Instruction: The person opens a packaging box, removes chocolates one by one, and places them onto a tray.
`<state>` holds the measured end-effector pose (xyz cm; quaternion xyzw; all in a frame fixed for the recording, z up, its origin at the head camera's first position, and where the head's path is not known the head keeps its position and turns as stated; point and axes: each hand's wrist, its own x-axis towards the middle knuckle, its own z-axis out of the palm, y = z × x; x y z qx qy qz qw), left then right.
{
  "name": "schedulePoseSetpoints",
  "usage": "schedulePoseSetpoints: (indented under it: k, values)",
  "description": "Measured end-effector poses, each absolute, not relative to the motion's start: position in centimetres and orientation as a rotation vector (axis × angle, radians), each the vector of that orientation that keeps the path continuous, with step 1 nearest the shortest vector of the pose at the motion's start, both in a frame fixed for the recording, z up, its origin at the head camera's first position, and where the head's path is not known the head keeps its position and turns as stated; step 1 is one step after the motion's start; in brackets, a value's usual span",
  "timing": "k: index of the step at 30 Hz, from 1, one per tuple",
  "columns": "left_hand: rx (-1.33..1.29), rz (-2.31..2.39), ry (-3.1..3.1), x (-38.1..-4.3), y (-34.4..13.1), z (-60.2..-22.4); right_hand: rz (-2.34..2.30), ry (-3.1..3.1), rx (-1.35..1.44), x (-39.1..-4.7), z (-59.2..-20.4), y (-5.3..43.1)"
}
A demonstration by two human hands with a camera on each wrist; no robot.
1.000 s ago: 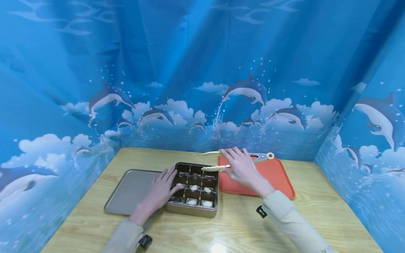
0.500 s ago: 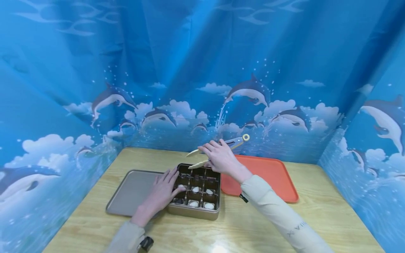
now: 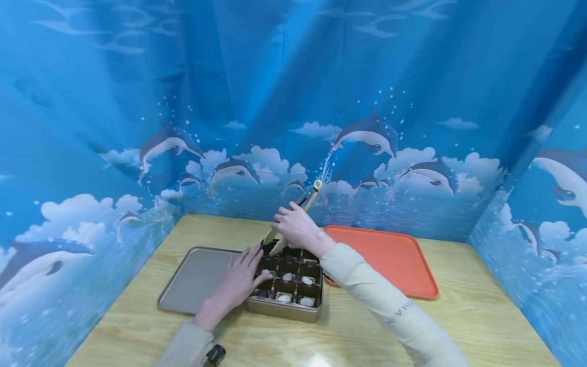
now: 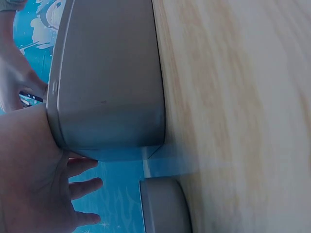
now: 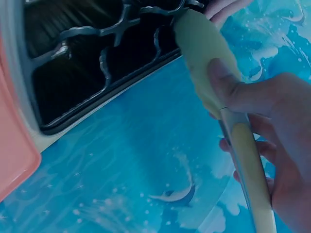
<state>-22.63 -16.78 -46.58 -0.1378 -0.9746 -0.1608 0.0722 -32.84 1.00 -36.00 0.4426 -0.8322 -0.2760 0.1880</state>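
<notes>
My right hand point(image 3: 298, 228) grips a pair of tongs point(image 3: 311, 200) with cream tips. Tilted downward, the tips reach into the back-left compartment of a bronze-coloured metal box point(image 3: 283, 310) with a dark divided insert. Whether anything lies between the tips cannot be told. Along the box's left side rests my left hand point(image 3: 239, 279), fingers extended and thumb over the rim; the left wrist view shows its fingers point(image 4: 85, 188) spread past the box corner. White-topped pieces point(image 3: 307, 302) sit in several front and middle compartments. The right hand hides part of the back row.
Left of the box lies a flat grey-brown tray or lid point(image 3: 202, 275), partly under the left forearm. An orange-red tray point(image 3: 385, 260) lies to the right. Behind the wooden table point(image 3: 357, 331) hangs a blue dolphin-print curtain point(image 3: 257, 102).
My right hand has carried the tongs leftward from over the orange-red tray to the box, and their tips have dipped and come closer together. The left hand has stayed on the box.
</notes>
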Motion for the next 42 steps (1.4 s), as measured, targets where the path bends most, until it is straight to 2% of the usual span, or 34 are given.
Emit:
schedulePoseSetpoints:
  k: [14, 21, 42]
  values:
    - [-0.408, -0.489, -2.915, -22.6, -16.6, -46.5, -1.012, -2.369, 1.274, -32.5, -36.1, -2.2]
    - [-0.418, -0.468, -2.919, -22.6, -16.5, -46.5, -1.063, -2.344, 1.273, -32.0, -37.4, -2.7]
    - [-0.425, -0.511, -2.893, -22.7, -16.6, -46.6, -0.719, -2.306, 1.217, -32.2, -37.2, 1.9]
